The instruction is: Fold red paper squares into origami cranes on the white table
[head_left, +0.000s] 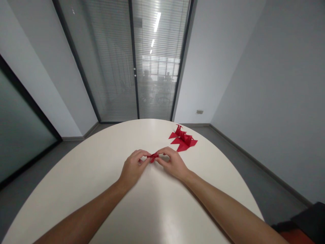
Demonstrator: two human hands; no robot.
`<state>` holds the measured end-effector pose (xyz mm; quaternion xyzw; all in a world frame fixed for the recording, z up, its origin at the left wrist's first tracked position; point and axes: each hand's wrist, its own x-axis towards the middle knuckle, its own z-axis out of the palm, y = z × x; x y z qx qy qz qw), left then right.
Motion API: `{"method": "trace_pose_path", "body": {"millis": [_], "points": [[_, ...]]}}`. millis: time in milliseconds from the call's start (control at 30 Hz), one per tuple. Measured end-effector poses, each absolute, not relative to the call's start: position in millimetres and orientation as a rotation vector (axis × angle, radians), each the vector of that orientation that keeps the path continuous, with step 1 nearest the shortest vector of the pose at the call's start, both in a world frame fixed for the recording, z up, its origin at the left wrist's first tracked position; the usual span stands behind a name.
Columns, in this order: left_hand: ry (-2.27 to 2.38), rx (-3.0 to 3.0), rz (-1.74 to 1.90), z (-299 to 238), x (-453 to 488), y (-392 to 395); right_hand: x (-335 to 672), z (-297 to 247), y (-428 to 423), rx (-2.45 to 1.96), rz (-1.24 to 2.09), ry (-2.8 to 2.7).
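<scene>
A small piece of folded red paper (152,157) is held between my two hands, just above the middle of the white table. My left hand (134,166) pinches its left side between thumb and fingers. On the opposite side, my right hand (174,162) grips it with thumb and forefinger closed. Fingertips cover parts of the paper, so its full shape is hidden. Beyond my right hand, several red origami cranes (185,139) lie bunched together on the tabletop, their pointed wings overlapping.
The round white table (101,203) fills the foreground. Behind it stands a glass partition with blinds (114,67). Plain walls rise on both sides, with a socket plate (199,112) low on the right. A dark chair (308,220) shows at the lower right.
</scene>
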<state>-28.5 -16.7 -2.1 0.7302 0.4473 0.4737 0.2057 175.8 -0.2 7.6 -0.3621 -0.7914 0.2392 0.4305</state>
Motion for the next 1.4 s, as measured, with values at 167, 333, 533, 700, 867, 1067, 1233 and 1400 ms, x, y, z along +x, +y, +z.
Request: {"method": "trace_pose_path", "body": {"millis": [167,333,533,700,867,1067,1233,1400], "points": [[1.262,1.936,1.28,-0.8,-26.3,-16.3,173.9,8.8,-0.9,-0.939,0.723,-1.961],[1.231,1.814,1.231,-3.5,-23.9,-13.7,172.4,3.7,0.5,-0.952,0.944,-1.915],[1.251,1.752,1.227,-3.8,-22.2,-13.6,173.2,-2.0,1.9,-0.95,1.064,-1.861],[1.244,1.771,1.205,-5.9,-23.0,-13.9,173.2,-1.8,2.7,-0.933,1.129,-1.79],[1.246,1.754,1.189,-6.2,-23.0,-12.8,173.4,-6.6,5.4,-0.887,1.184,-1.766],[1.23,1.706,1.205,-7.2,-21.4,-12.6,172.3,-6.5,4.7,-0.895,1.236,-1.702],[1.23,1.689,1.241,-9.1,-20.5,-10.9,171.2,-5.9,4.2,-0.894,1.269,-1.668],[1.298,1.69,1.265,-6.9,-21.2,-11.8,171.5,-6.8,5.3,-0.916,1.232,-1.673]]}}
